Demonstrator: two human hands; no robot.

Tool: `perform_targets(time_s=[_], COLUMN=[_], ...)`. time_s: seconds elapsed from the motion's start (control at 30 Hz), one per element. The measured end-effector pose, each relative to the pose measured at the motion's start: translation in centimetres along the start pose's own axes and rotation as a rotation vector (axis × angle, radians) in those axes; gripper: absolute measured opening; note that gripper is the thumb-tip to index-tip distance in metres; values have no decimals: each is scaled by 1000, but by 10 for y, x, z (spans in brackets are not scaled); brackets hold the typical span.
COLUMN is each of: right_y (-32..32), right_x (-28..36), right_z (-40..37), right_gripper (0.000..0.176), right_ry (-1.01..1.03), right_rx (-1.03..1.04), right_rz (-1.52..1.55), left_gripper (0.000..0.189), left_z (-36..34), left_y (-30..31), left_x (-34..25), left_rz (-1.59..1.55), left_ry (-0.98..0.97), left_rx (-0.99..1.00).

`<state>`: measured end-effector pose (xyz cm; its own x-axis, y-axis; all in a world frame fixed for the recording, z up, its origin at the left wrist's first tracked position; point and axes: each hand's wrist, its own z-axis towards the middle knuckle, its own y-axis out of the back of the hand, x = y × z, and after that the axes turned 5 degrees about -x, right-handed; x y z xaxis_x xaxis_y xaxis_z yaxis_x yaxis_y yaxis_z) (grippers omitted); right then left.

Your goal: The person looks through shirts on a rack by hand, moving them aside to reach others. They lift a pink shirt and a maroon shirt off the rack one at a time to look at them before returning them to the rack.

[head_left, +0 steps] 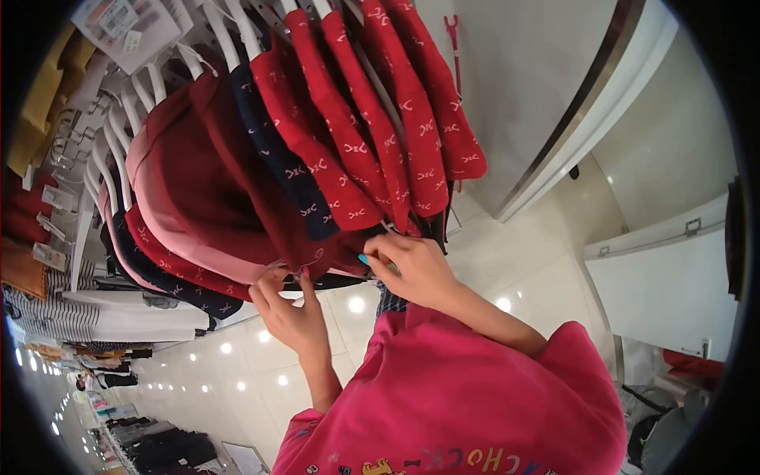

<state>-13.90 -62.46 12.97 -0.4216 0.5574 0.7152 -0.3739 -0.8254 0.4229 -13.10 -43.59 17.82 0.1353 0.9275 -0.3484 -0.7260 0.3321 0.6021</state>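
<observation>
A dark maroon garment (pixel 229 178) hangs from the rack among other clothes. My left hand (pixel 291 313) is closed at its lower edge, thumb and fingers pinched on the cloth beside a thin looped thread or drawstring. To the right, my right hand (pixel 416 271) is bent with its fingers curled at the same garment's edge, just under the red patterned garments (pixel 352 150). Its fingertips are partly hidden, but the cloth seems to be between them. A navy patterned garment (pixel 285 162) hangs between the maroon and red ones, and a pink garment (pixel 162 202) lies to the left.
White hangers (pixel 119 134) carry the clothes, with a price sign (pixel 131 36) above. A white panel (pixel 538 95) stands at right, and a white cabinet (pixel 665 293) beyond it. Glossy tiled floor (pixel 237 380) lies below. Further racks hold dark clothes (pixel 170 451).
</observation>
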Motion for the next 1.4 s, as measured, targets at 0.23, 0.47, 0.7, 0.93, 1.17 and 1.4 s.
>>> perform_targets(time_s=[0.23,0.47,0.7,0.93,1.17,1.4], right_y=[-35,-46,-39,-39,-37,-27], right_x=[10,-4,0,10,11,11], right_z=[36,38,36,37,23,9], right_gripper=[31,25,39,44,35,33], right_ry=[60,60,96,49,168,246], right_rx=[-348,-441,-505,-433,-372,-278], right_rz=[-205,-356,-273,-365,-301,-287], left_gripper=[22,53,39,14,17,14], left_z=[2,16,19,22,20,20], left_y=[-22,-48,-53,-47,-47,-43], left_x=[-51,-48,-39,-48,-41,-34], left_rz=[-585,-515,-417,-522,-550,-552], left_ry=[-88,-34,-151,-80,-124,-27], left_rx=[53,17,32,147,124,140])
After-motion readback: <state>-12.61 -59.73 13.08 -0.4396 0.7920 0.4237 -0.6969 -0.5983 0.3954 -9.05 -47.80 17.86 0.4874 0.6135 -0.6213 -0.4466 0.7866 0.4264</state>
